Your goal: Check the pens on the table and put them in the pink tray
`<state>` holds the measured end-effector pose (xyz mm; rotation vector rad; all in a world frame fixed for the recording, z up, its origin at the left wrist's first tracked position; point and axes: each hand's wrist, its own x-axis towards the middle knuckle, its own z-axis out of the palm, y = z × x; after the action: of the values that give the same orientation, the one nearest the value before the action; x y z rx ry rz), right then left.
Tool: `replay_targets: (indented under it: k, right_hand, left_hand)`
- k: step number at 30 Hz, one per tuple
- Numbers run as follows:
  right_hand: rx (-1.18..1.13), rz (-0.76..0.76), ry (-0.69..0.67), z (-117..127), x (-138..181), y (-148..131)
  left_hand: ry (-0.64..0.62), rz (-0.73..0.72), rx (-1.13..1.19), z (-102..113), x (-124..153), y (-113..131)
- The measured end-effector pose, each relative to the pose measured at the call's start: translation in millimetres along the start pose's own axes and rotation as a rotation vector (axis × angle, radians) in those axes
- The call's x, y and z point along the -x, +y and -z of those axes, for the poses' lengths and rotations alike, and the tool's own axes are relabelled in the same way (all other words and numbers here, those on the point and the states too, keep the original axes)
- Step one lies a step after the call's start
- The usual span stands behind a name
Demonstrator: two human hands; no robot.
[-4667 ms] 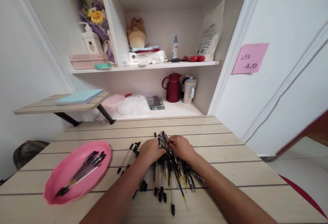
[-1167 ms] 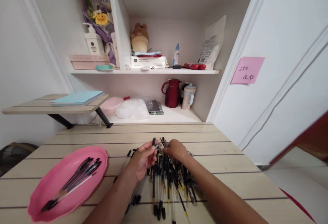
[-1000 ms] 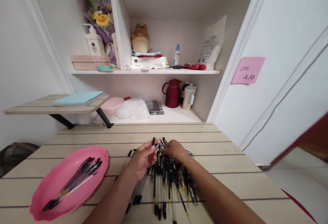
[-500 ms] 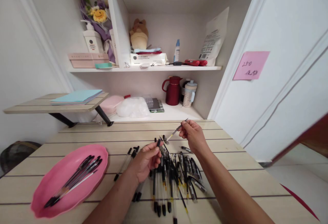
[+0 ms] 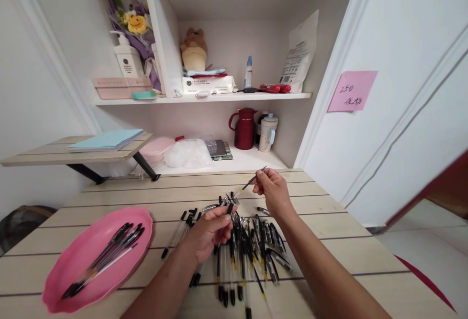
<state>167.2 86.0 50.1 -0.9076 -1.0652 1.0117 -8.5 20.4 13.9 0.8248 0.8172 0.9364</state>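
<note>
My left hand is closed, thumb and forefinger pinching a pen barrel. Only its black end shows; the rest is hidden in the palm. My right hand pinches a pen refill, dark along most of its length with a yellow band and a pale end. The refill slants down toward the left hand, its lower end close to the barrel's top. Beneath and between both hands lies a heap of pen parts: clear barrels with black ends, black-tipped caps with clips, and refills.
A pink scalloped dish on the left holds several assembled pens and a white stick-like piece. More barrels lie left of the heap. A raised slatted shelf stands at the back left. Behind the table, a red jug stands in the cabinet.
The left hand has shifted slightly right, bringing the barrel's black end nearer the refill's lower end. The right hand keeps its pinch. The view has moved slightly.
</note>
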Motion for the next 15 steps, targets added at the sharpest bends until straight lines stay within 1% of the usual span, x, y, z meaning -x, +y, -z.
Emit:
replay_targets:
  k: [10,13,15]
  right_hand:
    - [0.037,-0.018,-0.041,-2.7,1.7,4.5]
    - [0.05,0.011,-0.064,-2.2,3.0,2.3]
    - [0.08,0.059,-0.092,-1.9,4.8,-1.3]
  left_hand:
    - [0.007,0.015,-0.007,2.5,-1.3,-1.3]
    - [0.03,0.029,-0.015,2.5,-1.4,-1.5]
    - [0.054,0.037,-0.021,2.4,-1.5,-1.7]
